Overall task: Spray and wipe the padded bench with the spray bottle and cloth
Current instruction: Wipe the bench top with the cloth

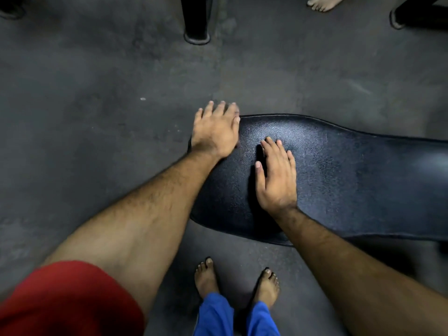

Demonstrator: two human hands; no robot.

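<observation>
The padded bench [339,180] is black and textured, and runs from the middle of the view off the right edge. My left hand [215,132] hovers flat over its rounded left end, fingers spread, holding nothing. My right hand [276,175] lies flat on the padding a little to the right, palm down, fingers together and empty. No spray bottle or cloth is in view.
The floor [97,117] is dark grey. My bare feet [237,284] stand just in front of the bench. A black equipment leg [196,25] stands at the top centre, another base [412,18] at the top right. Another person's bare foot [323,2] shows at the top edge.
</observation>
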